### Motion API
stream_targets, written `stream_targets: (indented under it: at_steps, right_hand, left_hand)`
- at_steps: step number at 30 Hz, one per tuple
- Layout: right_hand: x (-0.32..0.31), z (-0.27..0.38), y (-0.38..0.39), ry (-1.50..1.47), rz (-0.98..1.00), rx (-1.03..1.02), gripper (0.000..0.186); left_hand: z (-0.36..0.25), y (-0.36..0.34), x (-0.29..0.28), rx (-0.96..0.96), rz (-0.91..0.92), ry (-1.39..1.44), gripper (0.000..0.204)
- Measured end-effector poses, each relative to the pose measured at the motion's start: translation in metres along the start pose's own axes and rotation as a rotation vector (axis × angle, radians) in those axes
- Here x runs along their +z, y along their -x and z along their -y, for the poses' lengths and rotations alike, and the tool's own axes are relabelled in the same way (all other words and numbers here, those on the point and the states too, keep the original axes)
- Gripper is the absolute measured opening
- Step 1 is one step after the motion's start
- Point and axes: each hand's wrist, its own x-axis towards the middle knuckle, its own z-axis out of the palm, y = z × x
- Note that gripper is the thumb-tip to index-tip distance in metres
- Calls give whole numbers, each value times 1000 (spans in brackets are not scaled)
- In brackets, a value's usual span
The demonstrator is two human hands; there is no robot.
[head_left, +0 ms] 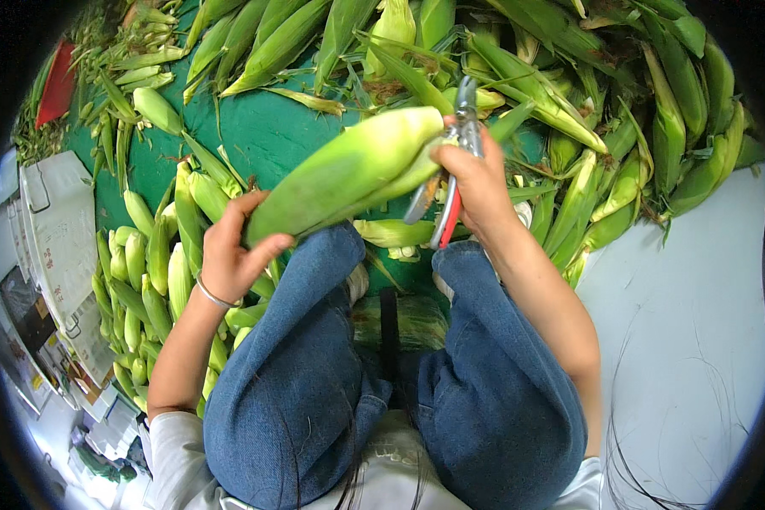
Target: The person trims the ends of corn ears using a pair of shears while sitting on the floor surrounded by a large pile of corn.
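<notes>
A large ear of corn in its green husk lies tilted across the space above my knees, its right end higher than its left. My left hand, with a bracelet on the wrist, is closed round the lower left end. At the other end, my right hand grips a pair of pruning shears with red-and-grey handles. The thumb of that hand presses by the ear's pale end and a loose husk leaf. Part of the shears is hidden by the fingers.
Unhusked corn ears are heaped at the far right and along the top. Several smooth, trimmed ears pile up to my left. Husk scraps cover parts of the green sheet. A white panel stands at the left edge, and a red object lies far left.
</notes>
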Motion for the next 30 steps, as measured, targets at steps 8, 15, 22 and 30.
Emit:
stream_targets:
  at_steps: [8,15,22,30]
  right_hand:
    - [-37,22,6,1199,31,-307,61]
    - [-12,20,18,684,437,-172,55]
    - [-8,12,32,371,336,150,31]
    - [0,35,22,1063,454,-397,63]
  left_hand:
    - [18,-18,-13,-510,72,630,43]
    - [21,-24,-20,-472,162,549,41]
    - [20,-37,-34,-285,219,371,36]
    - [47,-100,-64,-430,716,274,58]
